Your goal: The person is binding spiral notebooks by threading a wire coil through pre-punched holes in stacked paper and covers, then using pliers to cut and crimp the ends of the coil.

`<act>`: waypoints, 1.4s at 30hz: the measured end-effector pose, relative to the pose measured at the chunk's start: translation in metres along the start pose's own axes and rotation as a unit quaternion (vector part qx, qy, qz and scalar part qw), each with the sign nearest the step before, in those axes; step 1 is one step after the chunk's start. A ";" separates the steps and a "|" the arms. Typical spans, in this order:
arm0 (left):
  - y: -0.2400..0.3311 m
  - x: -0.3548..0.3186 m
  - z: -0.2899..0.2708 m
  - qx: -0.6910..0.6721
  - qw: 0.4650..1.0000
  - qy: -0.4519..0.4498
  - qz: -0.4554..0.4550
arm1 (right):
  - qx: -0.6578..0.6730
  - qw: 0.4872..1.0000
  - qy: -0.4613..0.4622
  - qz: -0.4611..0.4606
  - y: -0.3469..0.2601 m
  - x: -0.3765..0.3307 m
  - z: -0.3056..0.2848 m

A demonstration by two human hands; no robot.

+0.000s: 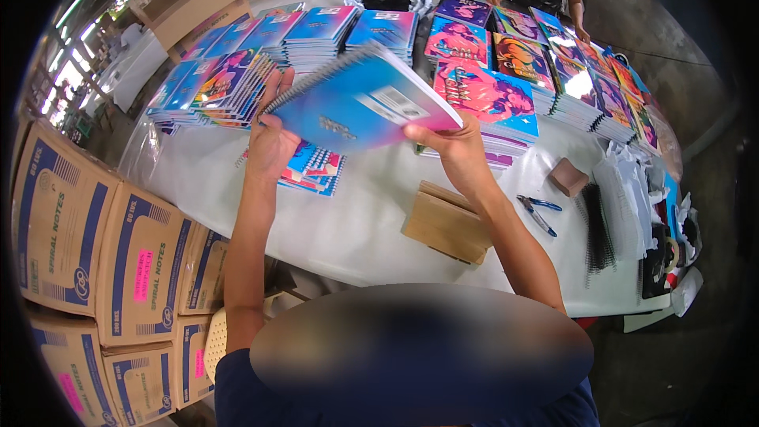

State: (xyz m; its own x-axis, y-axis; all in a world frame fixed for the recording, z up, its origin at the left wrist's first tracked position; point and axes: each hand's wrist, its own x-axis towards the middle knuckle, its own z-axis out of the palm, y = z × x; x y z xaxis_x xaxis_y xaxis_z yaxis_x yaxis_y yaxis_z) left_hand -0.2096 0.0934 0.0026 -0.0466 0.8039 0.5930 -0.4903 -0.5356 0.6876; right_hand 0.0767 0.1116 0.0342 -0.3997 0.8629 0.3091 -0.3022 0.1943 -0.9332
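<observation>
Currently both hands, left hand point(270, 146) and right hand point(457, 150), have fingers closed on a blue spiral notebook point(360, 99) held tilted above the white table point(371, 221). Grip is at edges only; it could slip onto the small notebook point(312, 168) beneath.

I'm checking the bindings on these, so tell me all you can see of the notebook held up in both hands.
The spiral notebook has a glossy cover shading from blue to pink, with a white label patch near its far corner. A wire coil runs along its upper left edge. It is closed, tilted, and held above the white table. The left hand grips the coil end; the right hand pinches the opposite corner with its fingers.
</observation>
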 end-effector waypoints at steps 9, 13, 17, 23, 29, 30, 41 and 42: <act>0.044 0.052 -0.127 0.396 0.861 0.049 -0.315 | -0.414 0.839 -0.151 -0.317 0.045 0.067 0.068; 0.023 0.013 -0.153 0.495 0.782 -0.022 -0.377 | -0.462 0.844 -0.138 -0.235 0.023 0.055 -0.004; 0.006 0.007 -0.176 0.691 0.692 -0.096 -0.187 | -0.727 0.651 0.218 -0.011 0.002 0.050 -0.165; -0.034 0.045 -0.074 0.696 0.713 -0.078 -0.045 | -0.507 0.805 0.256 0.171 -0.005 0.027 -0.242; -0.080 0.044 0.055 0.538 0.842 -0.039 -0.011 | -0.398 0.874 0.276 -0.029 -0.017 0.025 -0.213; -0.085 0.043 0.074 0.478 0.878 -0.013 -0.021 | -0.375 0.890 0.254 -0.052 -0.027 0.014 -0.196; -0.050 -0.012 0.156 0.132 0.952 -0.231 -0.149 | -0.116 0.962 0.235 -0.075 -0.006 -0.171 -0.101; -0.053 -0.014 0.155 0.122 0.952 -0.238 -0.146 | -0.102 0.962 0.241 -0.085 -0.002 -0.175 -0.100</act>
State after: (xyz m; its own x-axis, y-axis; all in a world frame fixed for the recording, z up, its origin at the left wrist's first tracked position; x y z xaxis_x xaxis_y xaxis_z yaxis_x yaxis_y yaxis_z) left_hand -0.0478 0.0704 0.0225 0.4898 0.7504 0.4439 -0.2028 -0.3971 0.8951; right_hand 0.2335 0.0069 -0.0362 0.1017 0.9171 0.3854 -0.1318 0.3964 -0.9086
